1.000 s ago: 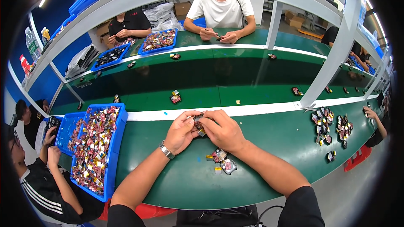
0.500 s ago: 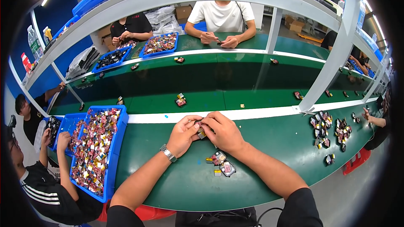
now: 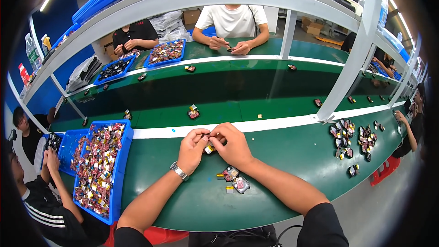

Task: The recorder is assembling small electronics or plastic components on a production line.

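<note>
My left hand (image 3: 192, 151), with a metal watch on its wrist, and my right hand (image 3: 233, 147) meet just on the near side of the white rail. Between their pinched fingers is a small electronic unit (image 3: 209, 149), and a silver and yellow battery shows below the fingertips. Most of this unit is hidden by my fingers. Close by my right wrist, two more units lie on the green bench: one with a reddish circuit board (image 3: 230, 173) and one in a rounded dark case (image 3: 240, 184). A loose-looking silver and yellow battery (image 3: 229, 190) lies beside them.
A blue tray (image 3: 127, 148) heaped with small circuit boards and batteries stands at the left, near a co-worker's hands (image 3: 51, 160). Several units (image 3: 342, 137) are clustered on the right. Beyond the white rail (image 3: 283, 123), a green belt (image 3: 228, 107) carries scattered units. Grey shelf posts (image 3: 352, 55) rise from the rail.
The view has shifted slightly. My hands still pinch the unit, with small finger movements. The co-worker at the left has brought both hands together.
</note>
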`<state>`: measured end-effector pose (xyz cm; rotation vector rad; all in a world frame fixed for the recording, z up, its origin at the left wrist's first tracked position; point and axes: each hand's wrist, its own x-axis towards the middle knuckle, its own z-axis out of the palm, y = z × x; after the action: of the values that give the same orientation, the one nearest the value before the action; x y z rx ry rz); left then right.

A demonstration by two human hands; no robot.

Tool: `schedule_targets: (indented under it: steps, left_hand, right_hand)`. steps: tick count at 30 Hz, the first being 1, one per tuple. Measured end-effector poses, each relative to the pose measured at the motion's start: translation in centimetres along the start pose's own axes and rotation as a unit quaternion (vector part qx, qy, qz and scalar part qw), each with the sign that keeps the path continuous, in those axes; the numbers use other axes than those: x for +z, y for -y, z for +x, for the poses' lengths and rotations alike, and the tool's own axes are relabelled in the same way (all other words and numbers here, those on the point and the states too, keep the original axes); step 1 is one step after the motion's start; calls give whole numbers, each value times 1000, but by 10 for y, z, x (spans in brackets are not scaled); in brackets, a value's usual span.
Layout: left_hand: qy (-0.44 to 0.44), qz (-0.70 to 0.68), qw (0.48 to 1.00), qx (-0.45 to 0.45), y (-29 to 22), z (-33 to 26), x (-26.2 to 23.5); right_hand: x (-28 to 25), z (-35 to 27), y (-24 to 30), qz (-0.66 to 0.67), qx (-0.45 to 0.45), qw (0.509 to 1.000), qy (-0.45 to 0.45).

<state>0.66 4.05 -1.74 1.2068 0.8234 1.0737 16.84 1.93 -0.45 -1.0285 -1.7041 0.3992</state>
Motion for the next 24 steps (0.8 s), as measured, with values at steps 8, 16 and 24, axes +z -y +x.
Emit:
schedule_targets:
  steps: [8, 16, 24]
  left_hand:
    - [36, -29, 998, 47, 3, 0, -3]
    - [32, -19, 998, 56, 4, -3, -7]
    - [-34, -16, 997, 72, 5, 18, -10]
  right_hand:
    - [-5, 3, 7, 60, 59, 996, -2]
    - [-1, 3, 13, 51, 50, 997, 3]
    - [-29, 50, -70, -28, 90, 992, -83]
